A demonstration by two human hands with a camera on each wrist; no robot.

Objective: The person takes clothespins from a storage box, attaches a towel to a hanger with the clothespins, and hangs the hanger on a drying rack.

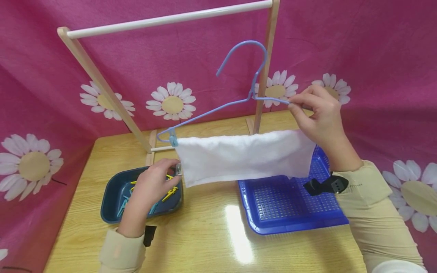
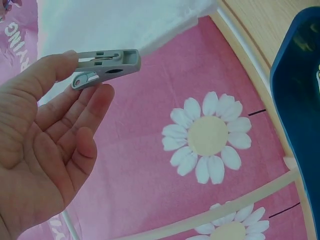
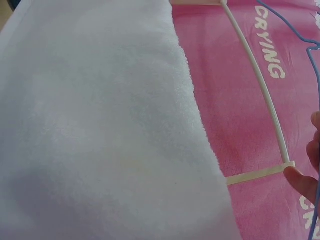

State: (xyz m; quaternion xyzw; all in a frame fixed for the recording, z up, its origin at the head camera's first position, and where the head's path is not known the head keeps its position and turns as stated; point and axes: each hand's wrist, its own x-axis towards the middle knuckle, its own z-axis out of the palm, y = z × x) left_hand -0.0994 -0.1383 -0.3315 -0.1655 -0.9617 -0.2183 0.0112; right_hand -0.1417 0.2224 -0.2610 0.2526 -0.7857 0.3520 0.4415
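The right hand (image 1: 319, 113) pinches the right arm of a blue wire hanger (image 1: 218, 107), holding it up with its hook free in the air. A white cloth (image 1: 246, 157) hangs along the hanger's lower edge, and a light-blue clothespin (image 1: 173, 137) clips its left corner. Beside the cloth's left edge, the left hand (image 1: 153, 185) pinches a grey clothespin (image 1: 178, 169). In the left wrist view this grey clothespin (image 2: 107, 65) lies between thumb and fingers, its jaws pointing away. The right hand hides the cloth's right upper corner.
A wooden rack with a white top bar (image 1: 170, 19) stands behind. A dark teal bin (image 1: 110, 193) with yellow and blue clothespins is at left. A blue perforated basket (image 1: 283, 201) sits under the cloth's right part on the wooden table (image 1: 205, 235).
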